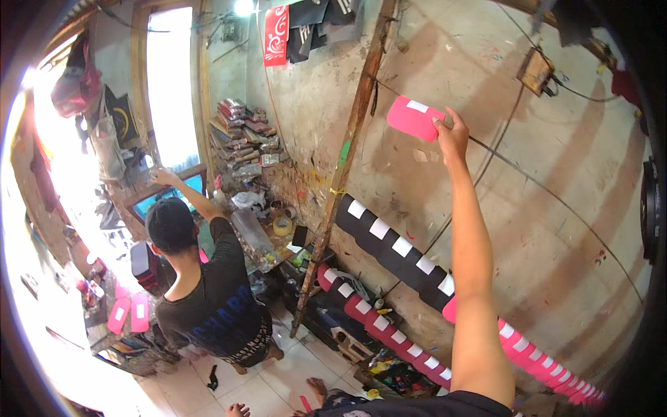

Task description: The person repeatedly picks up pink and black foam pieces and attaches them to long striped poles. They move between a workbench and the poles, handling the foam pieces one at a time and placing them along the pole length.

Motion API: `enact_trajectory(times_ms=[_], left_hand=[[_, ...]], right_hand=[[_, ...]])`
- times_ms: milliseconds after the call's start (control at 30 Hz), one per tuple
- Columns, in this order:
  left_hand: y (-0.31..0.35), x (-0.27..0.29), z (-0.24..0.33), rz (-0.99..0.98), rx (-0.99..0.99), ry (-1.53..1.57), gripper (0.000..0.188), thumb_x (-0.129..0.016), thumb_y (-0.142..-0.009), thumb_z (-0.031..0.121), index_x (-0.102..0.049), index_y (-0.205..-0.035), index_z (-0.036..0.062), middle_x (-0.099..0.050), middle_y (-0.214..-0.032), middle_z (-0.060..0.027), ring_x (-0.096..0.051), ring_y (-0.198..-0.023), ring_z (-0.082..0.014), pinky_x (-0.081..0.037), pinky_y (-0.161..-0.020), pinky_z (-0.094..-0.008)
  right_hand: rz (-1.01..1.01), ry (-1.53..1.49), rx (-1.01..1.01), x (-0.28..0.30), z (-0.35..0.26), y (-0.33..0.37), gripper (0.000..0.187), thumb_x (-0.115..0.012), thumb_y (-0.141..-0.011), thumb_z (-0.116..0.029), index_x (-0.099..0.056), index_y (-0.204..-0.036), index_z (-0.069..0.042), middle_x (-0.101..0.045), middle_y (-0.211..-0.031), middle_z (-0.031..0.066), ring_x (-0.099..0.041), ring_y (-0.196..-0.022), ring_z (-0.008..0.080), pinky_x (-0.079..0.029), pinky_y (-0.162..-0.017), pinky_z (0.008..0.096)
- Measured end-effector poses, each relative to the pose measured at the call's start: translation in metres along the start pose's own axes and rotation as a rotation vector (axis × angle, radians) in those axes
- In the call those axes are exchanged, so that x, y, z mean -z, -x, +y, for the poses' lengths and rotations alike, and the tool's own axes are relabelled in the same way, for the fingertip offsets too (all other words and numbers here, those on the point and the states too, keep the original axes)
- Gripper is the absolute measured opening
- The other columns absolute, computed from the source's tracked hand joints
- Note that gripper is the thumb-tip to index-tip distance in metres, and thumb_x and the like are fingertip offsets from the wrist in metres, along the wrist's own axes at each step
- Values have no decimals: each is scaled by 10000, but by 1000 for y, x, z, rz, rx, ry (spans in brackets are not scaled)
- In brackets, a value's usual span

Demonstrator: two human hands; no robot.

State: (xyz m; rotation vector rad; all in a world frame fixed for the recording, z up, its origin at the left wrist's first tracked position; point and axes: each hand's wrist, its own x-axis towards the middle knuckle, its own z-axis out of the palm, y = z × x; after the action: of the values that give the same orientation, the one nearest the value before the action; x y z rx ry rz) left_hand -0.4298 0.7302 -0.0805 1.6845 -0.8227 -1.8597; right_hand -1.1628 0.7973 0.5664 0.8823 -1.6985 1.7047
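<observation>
My right hand (pixel 453 135) is raised high at the end of my outstretched arm, in front of the wall. Its thumb and fingers pinch one end of a flat pink piece (pixel 410 118) with rounded corners and a white rectangle on it. Only the fingers of my left hand (pixel 237 411) show at the lower edge; they look spread, with nothing visible in them. Below my right hand, a slanting row of overlapping black pieces (pixel 396 254) with white rectangles lines the wall. Pink pieces (pixel 549 365) continue it at lower right, partly behind my forearm.
A dark-red row (pixel 382 323) hangs lower. A wooden post (pixel 347 160) leans on the wall, with wires beyond it. At left a person in a dark shirt (pixel 212 295) reaches toward a framed screen (pixel 167 198). More pink pieces (pixel 128 314) lie on a bench; packets (pixel 243 132) are stacked behind.
</observation>
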Motion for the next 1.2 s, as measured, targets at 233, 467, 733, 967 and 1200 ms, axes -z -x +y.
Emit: enact_trajectory(times_ms=[233,467,733,967,1200], left_hand=[[-47,-35,-22,40,233,-146,463,-568,-911,331,-427,-1226,22,-578,-1122,-173,-611,-939,-320,-534,-783,-427],[-21,-13,-43,130,243,-175,267,-587,-866,261,-579,-982,20,-627,-901,-153,-631,-736,-267,-538,-641,-392],[3,7,-64,321,209,-111,281,-570,-894,223,-601,-1053,-6,-667,-932,-116,-683,-735,-231,-550,-606,-354],[26,68,-67,485,201,261,209,-554,-879,148,-609,-997,-15,-669,-868,-118,-675,-650,-208,-539,-522,-300],[60,222,-158,642,380,553,261,-506,-882,150,-555,-1096,9,-646,-940,-134,-668,-706,-236,-534,-529,-343]], right_hand=[[22,-32,62,-70,46,-20,487,-668,-825,-39,-499,-1275,39,-639,-1098,218,-673,-939,235,-524,-793,334],[47,7,207,-129,53,9,592,-689,-860,-222,-452,-1327,52,-576,-1248,213,-574,-1139,284,-422,-979,373],[-211,-77,-250,-137,9,255,385,-605,-887,-66,-536,-1258,7,-578,-1124,68,-530,-931,124,-427,-768,246],[-1427,-925,-128,-234,-208,476,264,-627,-792,103,-593,-1044,31,-636,-1002,118,-614,-886,148,-514,-735,266],[-1165,-1588,-2213,-350,-320,642,317,-522,-954,-323,-488,-782,-59,-341,-665,12,-356,-649,134,-314,-583,261]])
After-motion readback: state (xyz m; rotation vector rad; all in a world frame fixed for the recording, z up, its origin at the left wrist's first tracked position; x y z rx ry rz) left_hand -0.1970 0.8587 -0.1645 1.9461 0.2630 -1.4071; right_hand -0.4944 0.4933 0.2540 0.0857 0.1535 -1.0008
